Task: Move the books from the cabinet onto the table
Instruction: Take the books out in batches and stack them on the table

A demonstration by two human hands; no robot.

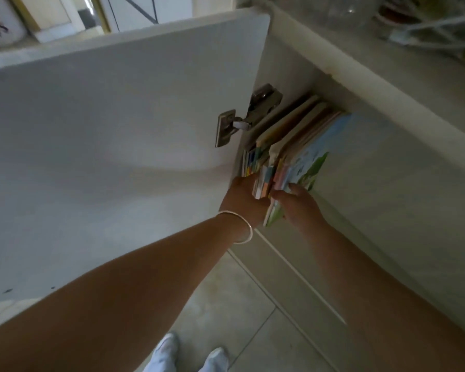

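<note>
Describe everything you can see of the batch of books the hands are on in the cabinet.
The books are thin, colourful paperbacks standing on edge in a tight row inside the open white cabinet, just past the door hinge. The outermost cover shows blue sky and green shapes. The left hand grips the near ends from one side, the right hand from the other. Titles are unreadable.

Both arms stretched fwd and down. Left hand (243, 200), w/ thin bangle (238, 226) on wrist, and right hand (298, 202) are close together, fingers curled around books (287, 157), one hand each side.
</note>
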